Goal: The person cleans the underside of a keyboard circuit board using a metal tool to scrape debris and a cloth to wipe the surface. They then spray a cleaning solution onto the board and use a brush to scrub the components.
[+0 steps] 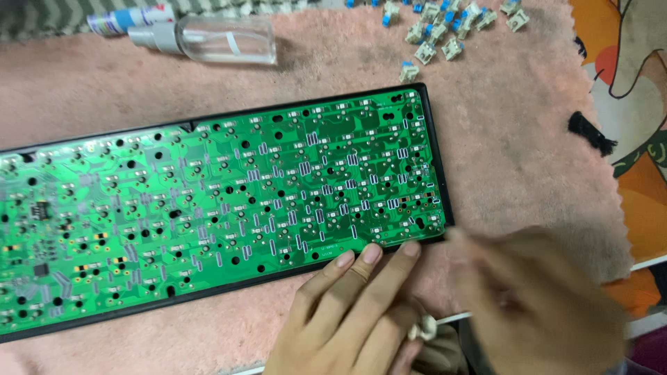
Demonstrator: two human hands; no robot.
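A long green keyboard circuit board (208, 201) lies solder side up in a black frame on a pink towel. My left hand (347, 312) rests flat at the board's near edge, fingertips touching the black frame and green board near the right corner. A small white object, perhaps a cotton swab tip (424, 326), shows between my hands; which hand holds it I cannot tell. My right hand (535, 298) is blurred with motion just right of the left hand, below the board's right corner; its grip is unclear.
A clear spray bottle (215, 38) and a white and blue tube (128, 19) lie at the top left. Several loose key switches (445, 28) are scattered at the top right. A black tassel (590, 133) lies at the towel's right edge, next to a colourful mat.
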